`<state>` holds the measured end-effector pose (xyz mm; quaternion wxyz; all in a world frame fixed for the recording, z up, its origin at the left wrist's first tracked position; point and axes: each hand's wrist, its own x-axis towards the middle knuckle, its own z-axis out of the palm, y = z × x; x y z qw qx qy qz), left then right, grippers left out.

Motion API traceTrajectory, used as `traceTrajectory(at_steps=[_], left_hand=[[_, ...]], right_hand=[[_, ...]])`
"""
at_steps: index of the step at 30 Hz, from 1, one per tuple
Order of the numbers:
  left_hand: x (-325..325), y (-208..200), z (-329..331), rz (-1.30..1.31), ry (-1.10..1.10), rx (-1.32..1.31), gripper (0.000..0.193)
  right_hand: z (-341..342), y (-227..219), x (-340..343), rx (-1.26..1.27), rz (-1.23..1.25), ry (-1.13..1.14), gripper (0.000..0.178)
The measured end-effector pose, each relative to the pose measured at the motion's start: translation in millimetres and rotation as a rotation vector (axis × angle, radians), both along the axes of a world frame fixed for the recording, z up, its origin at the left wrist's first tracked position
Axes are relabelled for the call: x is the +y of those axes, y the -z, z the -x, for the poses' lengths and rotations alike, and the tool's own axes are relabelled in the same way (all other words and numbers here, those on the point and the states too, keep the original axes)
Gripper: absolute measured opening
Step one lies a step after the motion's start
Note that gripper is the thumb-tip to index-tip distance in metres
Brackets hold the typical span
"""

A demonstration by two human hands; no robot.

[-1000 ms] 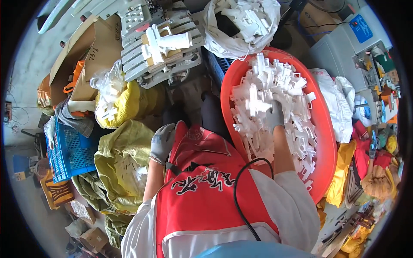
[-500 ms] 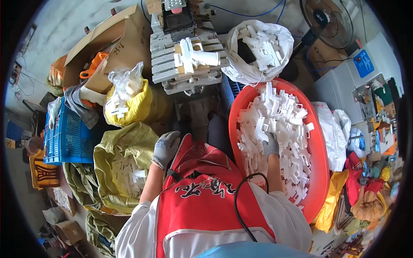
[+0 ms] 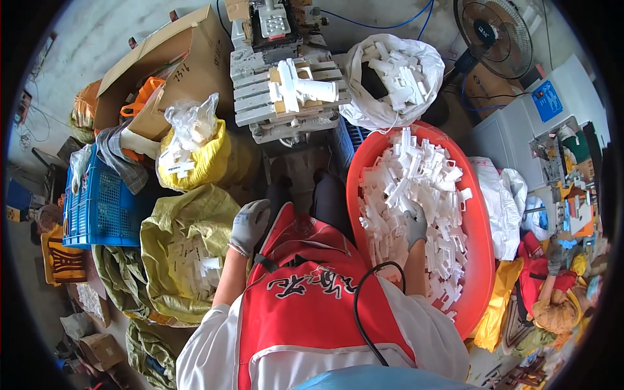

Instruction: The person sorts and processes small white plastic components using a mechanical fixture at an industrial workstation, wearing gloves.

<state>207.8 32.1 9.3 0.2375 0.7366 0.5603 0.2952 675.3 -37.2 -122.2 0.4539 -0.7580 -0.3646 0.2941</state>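
My right hand (image 3: 416, 225), in a grey work glove, is over the red oval tub (image 3: 482, 273), its fingers closed on a white pistol-shaped plastic piece (image 3: 397, 193). The piece lies among many similar white pieces (image 3: 426, 159), so its outline partly merges with theirs. My left hand (image 3: 249, 225), gloved in grey and white, rests by my left thigh with fingers curled together and nothing visible in them. Ahead of me, another white pistol-shaped piece (image 3: 305, 89) lies on its side on a brown holder on the slotted machine bed (image 3: 257, 101).
A white sack (image 3: 377, 117) of white pieces stands beyond the tub. To my left are an open olive sack (image 3: 159, 240), a yellow bag (image 3: 214, 162), a blue crate (image 3: 107, 218) and a cardboard box (image 3: 201, 71). A fan (image 3: 491, 32) is at back right; a co-worker's arm (image 3: 552, 270) shows far right.
My right hand has shifted slightly right and nearer, and the piece at its fingers has turned. My left hand stays put. The machine's upper metal block has come nearer the bed.
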Motion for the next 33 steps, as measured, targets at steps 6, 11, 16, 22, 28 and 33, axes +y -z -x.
traceTrajectory(at_steps=[6,11,16,22,28,33], left_hand=[[5,6,0,-0.024,0.044,0.003,0.022],[3,3,4,-0.005,0.014,0.010,0.023],[4,-2,6,0.050,-0.037,-0.085,0.023],[19,-29,10,-0.062,-0.067,-0.079,0.024],[37,-59,12,-0.131,-0.120,-0.128,0.022],[66,-91,20,-0.272,-0.127,-0.121,0.020]], right_hand=[[6,12,9,-0.002,0.086,-0.033,0.041],[15,14,14,-0.048,0.072,-0.098,0.040],[13,32,15,-0.074,-0.022,-0.108,0.042],[20,12,21,0.058,0.001,-0.096,0.042],[23,0,18,0.253,0.010,-0.021,0.040],[25,-16,17,0.476,-0.046,0.033,0.038]])
